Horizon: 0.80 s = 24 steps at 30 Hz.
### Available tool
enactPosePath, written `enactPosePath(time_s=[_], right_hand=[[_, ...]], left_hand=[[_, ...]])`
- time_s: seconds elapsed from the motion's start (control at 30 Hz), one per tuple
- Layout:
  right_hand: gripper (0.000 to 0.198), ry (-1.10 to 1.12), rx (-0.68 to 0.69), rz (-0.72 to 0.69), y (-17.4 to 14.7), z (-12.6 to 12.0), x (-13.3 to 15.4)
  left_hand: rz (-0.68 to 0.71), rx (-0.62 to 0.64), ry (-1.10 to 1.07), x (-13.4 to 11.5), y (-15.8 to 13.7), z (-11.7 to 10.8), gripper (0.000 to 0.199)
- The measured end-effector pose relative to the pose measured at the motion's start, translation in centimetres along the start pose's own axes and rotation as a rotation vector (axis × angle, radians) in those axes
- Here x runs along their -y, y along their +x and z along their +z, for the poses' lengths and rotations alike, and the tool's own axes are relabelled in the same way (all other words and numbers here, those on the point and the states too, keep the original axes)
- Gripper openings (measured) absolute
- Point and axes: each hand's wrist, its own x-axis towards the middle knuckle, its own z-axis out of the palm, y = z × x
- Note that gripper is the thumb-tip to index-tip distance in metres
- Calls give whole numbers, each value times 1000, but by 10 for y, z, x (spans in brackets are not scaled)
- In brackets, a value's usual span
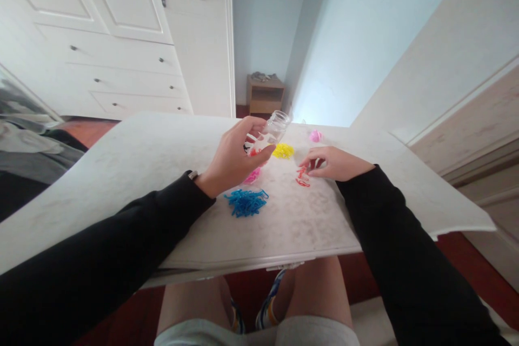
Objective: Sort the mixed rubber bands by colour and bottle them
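Observation:
My left hand (239,154) is wrapped round a clear jar (276,128), held tilted above the table with its open mouth toward the upper right. Some red pieces (258,149) show inside it. My right hand (330,162) has its fingertips pinched at a few small red loops (302,179) on the table; whether these are paper clips or rubber bands I cannot tell. A blue pile of similar loops (246,203) lies nearest me. Beyond it are a pink pile (253,175), partly hidden by my left hand, and a yellow pile (283,151).
The white table (308,227) has its near edge just above my legs. A pink round thing (315,135) sits near the far edge. Behind stand a white cabinet (130,73) and a small wooden stand (265,94). Grey cloth (40,157) lies at the left.

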Motion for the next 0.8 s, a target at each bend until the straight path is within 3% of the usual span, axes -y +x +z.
enactPosePath(time_s=[0.4,0.67,0.8], right_hand=[[5,-45,-21,-26,3,3,0],[10,-72,-76,-12,1,0,4],[12,-59,-9,49,-1,-3,2]], left_hand=[[3,2,-1,0,0,0,31],[5,11,3,-1,0,1,31],[3,22,10,-1,0,1,31]])
